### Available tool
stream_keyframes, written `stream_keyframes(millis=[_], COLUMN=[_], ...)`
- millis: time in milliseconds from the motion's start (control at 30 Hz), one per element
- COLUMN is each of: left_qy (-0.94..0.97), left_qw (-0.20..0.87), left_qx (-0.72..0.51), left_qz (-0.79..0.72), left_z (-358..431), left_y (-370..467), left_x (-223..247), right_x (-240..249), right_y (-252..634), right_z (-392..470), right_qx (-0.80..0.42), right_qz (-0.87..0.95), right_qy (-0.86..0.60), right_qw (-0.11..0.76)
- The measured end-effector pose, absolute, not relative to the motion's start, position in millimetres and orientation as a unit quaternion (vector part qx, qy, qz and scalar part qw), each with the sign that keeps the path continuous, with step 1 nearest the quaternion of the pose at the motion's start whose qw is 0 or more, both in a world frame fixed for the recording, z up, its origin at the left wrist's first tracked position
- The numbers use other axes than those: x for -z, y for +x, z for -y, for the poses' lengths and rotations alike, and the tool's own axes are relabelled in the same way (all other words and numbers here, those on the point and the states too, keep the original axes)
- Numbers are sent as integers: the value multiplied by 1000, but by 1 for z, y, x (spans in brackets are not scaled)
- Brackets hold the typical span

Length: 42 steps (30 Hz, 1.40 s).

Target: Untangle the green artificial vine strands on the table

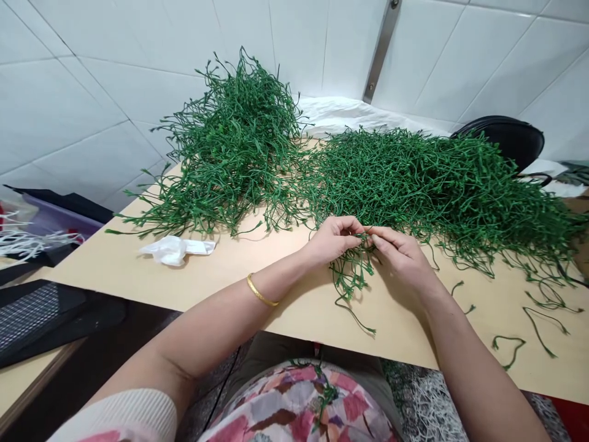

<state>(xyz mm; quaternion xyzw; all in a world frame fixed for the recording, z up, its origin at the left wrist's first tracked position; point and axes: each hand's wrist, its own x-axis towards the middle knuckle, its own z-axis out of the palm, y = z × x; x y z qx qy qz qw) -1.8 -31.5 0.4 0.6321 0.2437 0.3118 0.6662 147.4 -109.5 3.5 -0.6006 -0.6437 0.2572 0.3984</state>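
Observation:
My left hand and my right hand meet fingertip to fingertip over the front part of the table. Between thumb and fingers, each pinches thin green cord; the exact piece is partly hidden by the fingers. Below the left fingers hangs or lies a small bunch of green cords with frayed, tufted ends. Just beyond my hands spreads a wide heap of the same green cords. A taller pile of green cords rises at the back left.
The table is pale wood colour. Crumpled white tissue lies at left, and loose cords lie at right. A black round bag stands behind the heap, near the tiled wall. Black mesh material is at far left.

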Motion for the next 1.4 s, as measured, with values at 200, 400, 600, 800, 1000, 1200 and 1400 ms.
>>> stream_keyframes(millis=[200, 400, 600, 800, 1000, 1200, 1400], left_qy=[679, 680, 677, 676, 689, 611, 593], left_qw=[614, 600, 617, 629, 622, 703, 716], left_qx=[-316, -315, -286, -262, -255, -279, -263], left_qz=[-249, -280, -280, -280, -269, -234, -258], left_z=[31, 34, 34, 33, 32, 33, 38], left_y=[0, 1, 1, -1, -2, -2, -1], left_x=[7, 6, 6, 6, 4, 2, 1], right_x=[-4, -2, 2, -3, -4, 0, 8], right_y=[147, 134, 130, 133, 138, 136, 140], right_z=[108, 108, 107, 108, 108, 103, 101], right_qx=[-226, -187, -142, -115, -215, -169, -14], right_qz=[681, 644, 654, 699, 662, 696, 737], right_qy=[-596, -623, -632, -609, -612, -580, -553], right_qw=[361, 403, 391, 357, 376, 389, 389])
